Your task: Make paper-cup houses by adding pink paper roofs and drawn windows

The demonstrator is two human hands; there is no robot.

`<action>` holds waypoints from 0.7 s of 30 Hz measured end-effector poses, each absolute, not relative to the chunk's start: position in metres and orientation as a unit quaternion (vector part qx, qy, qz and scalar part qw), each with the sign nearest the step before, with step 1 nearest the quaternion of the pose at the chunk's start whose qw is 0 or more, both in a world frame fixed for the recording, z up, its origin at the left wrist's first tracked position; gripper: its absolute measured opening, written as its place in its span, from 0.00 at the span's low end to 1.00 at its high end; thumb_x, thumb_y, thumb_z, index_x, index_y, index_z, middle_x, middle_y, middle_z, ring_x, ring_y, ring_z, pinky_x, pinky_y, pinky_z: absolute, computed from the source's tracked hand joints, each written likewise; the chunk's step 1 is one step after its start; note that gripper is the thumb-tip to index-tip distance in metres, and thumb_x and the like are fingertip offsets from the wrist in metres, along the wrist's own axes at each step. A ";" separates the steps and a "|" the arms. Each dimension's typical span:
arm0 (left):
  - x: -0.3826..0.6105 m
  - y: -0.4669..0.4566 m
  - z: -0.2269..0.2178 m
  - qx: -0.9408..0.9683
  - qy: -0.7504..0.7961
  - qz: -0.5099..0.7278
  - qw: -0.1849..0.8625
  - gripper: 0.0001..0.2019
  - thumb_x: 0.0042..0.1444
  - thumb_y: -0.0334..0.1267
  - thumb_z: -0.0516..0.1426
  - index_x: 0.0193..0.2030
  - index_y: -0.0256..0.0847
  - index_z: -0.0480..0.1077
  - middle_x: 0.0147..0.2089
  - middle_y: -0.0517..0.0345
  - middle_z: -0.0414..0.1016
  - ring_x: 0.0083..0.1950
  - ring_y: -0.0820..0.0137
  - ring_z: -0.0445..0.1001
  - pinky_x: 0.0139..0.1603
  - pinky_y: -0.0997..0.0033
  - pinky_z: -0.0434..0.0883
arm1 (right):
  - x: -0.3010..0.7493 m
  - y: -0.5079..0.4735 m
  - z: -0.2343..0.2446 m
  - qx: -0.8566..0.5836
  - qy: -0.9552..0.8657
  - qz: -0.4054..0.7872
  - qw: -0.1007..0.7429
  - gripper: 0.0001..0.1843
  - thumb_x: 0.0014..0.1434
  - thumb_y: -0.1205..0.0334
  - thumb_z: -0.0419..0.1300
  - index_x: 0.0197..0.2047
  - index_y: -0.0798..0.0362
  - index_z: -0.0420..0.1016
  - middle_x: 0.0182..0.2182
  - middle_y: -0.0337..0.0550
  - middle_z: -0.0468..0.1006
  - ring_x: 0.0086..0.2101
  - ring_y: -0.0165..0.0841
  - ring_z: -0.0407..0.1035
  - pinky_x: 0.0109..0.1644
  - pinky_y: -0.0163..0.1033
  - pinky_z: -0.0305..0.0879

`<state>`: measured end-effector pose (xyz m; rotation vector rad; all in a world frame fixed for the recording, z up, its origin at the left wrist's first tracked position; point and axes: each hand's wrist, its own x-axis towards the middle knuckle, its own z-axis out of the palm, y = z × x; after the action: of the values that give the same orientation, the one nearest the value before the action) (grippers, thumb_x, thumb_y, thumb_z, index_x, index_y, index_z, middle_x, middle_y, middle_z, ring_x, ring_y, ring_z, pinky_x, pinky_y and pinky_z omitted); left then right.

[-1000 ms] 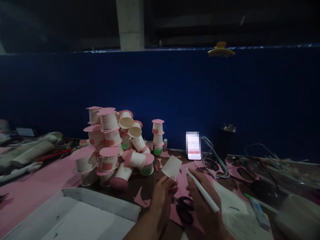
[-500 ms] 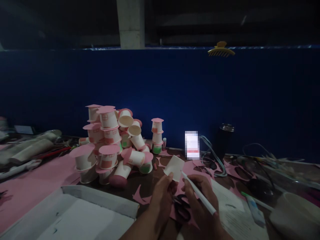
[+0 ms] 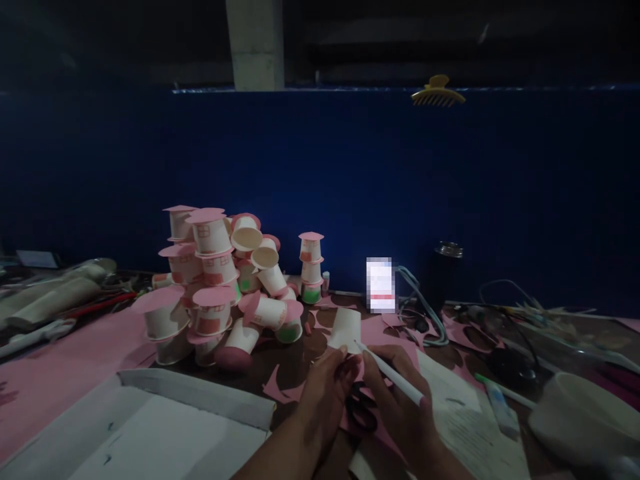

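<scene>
The fingers of the left hand [image 3: 323, 390] pinch the lower edge of a white cup [image 3: 346, 328], held over the table [image 3: 291, 363]; those of the right hand [image 3: 405, 400] are closed round a white pen [image 3: 397, 377], its tip at the cup's side, though contact is unclear. The cup pile [image 3: 220, 270] mixes stacked cups with others on their sides, so a knock could bring it down. The held cup might dent under a hard pinch, and the pen could skid on its curved wall. Among containers, the shallow white box [image 3: 200, 397] has dark marks on its floor; the pale tub [image 3: 570, 413] and dark flask [image 3: 441, 280] hide their contents; two tilted cups [image 3: 247, 238] in the pile show pale inner walls.
</scene>
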<state>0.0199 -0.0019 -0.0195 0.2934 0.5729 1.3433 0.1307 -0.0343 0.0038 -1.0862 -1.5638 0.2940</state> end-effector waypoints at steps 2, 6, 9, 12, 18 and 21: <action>0.021 -0.003 -0.018 0.149 0.257 0.612 0.733 0.02 0.49 0.27 0.60 0.31 0.28 0.74 0.32 0.47 0.77 0.34 0.70 0.76 0.39 0.74 0.74 | 0.131 -0.034 0.005 -0.464 -0.664 0.129 0.571 0.04 0.60 0.60 0.56 0.38 0.50 0.69 0.31 0.40 0.74 0.31 0.31 0.70 0.33 0.34 0.67; 0.021 -0.006 -0.016 0.177 0.264 0.607 0.728 0.04 0.47 0.28 0.62 0.31 0.29 0.75 0.32 0.49 0.77 0.34 0.71 0.76 0.39 0.76 0.74 | 0.131 -0.034 0.006 -0.462 -0.658 0.137 0.578 0.06 0.60 0.58 0.55 0.37 0.51 0.70 0.31 0.41 0.73 0.31 0.32 0.70 0.33 0.35 0.68; 0.021 -0.007 -0.017 0.196 0.262 0.603 0.728 0.06 0.47 0.31 0.63 0.32 0.29 0.75 0.33 0.49 0.77 0.35 0.71 0.75 0.40 0.75 0.74 | 0.131 -0.033 0.005 -0.467 -0.650 0.149 0.581 0.07 0.60 0.57 0.55 0.37 0.51 0.70 0.30 0.40 0.73 0.30 0.32 0.69 0.31 0.34 0.68; 0.022 -0.006 -0.019 0.207 0.259 0.597 0.731 0.07 0.46 0.31 0.63 0.33 0.29 0.76 0.34 0.49 0.78 0.35 0.71 0.75 0.40 0.76 0.73 | 0.133 -0.032 0.003 -0.468 -0.657 0.150 0.572 0.07 0.60 0.58 0.55 0.37 0.51 0.70 0.31 0.41 0.73 0.30 0.32 0.69 0.32 0.34 0.67; 0.022 -0.006 -0.017 0.229 0.264 0.586 0.731 0.09 0.46 0.34 0.63 0.34 0.31 0.76 0.34 0.51 0.77 0.36 0.72 0.74 0.41 0.75 0.72 | 0.134 -0.031 0.002 -0.461 -0.658 0.147 0.576 0.06 0.60 0.59 0.55 0.37 0.51 0.70 0.31 0.40 0.73 0.30 0.31 0.69 0.32 0.34 0.68; 0.022 -0.007 -0.015 0.238 0.262 0.588 0.727 0.10 0.46 0.35 0.64 0.34 0.30 0.76 0.33 0.50 0.77 0.35 0.71 0.74 0.40 0.75 0.72 | 0.134 -0.031 0.003 -0.465 -0.653 0.148 0.579 0.06 0.60 0.59 0.56 0.38 0.51 0.70 0.30 0.40 0.74 0.29 0.31 0.70 0.31 0.33 0.68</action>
<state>0.0223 -0.0068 -0.0154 0.5254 0.5776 1.2970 0.1337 -0.0313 0.0026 -1.0870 -1.5276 0.3457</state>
